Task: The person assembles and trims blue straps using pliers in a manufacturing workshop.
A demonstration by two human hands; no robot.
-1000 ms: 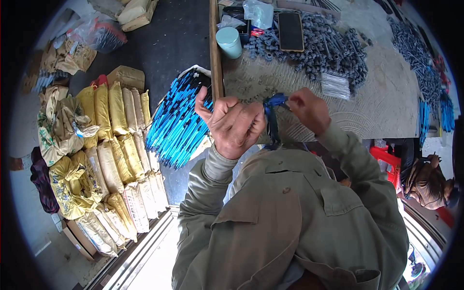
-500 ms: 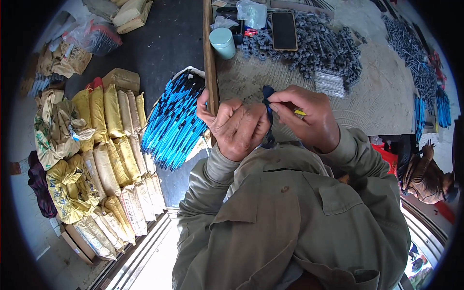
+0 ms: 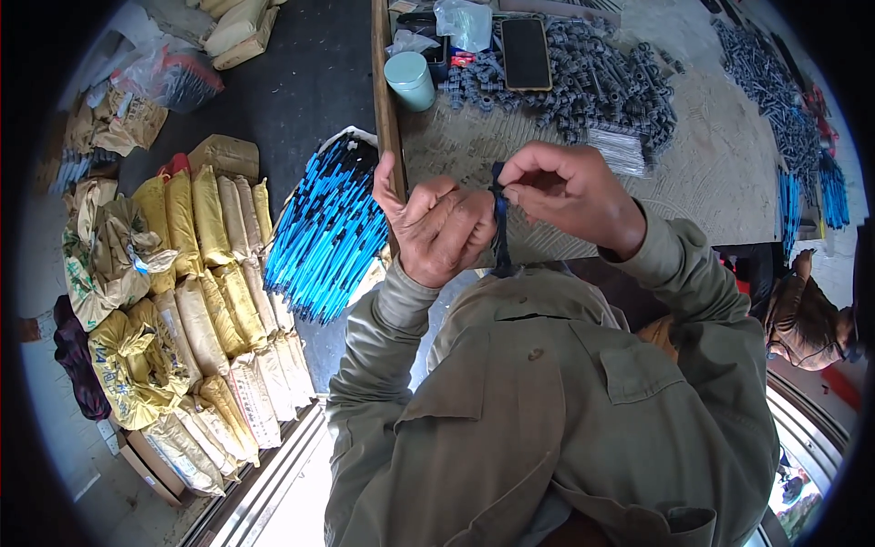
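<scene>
A narrow dark blue strip, cloth-like [image 3: 500,228], hangs between my two hands over the near edge of the table. My left hand [image 3: 437,232] is closed with curled fingers against the strip's left side, one finger sticking up. From the right, my right hand [image 3: 579,196] pinches at the strip's upper part with thumb and forefinger. The fingertips hide any small piece between them. To the left of my left hand lies a bundle of blue rods with black ends [image 3: 324,232].
A heap of grey plastic fittings [image 3: 602,87] covers the table's far side, with a phone [image 3: 527,55], a pale green canister [image 3: 410,82] and thin white sticks [image 3: 617,151] around it. Yellow packed bags [image 3: 214,301] are stacked at left. Another person [image 3: 807,310] is at far right.
My right hand has turned, its fingers now bent tighter at the strip, and the yellow bit at its fingers no longer shows. My left hand has shifted slightly left.
</scene>
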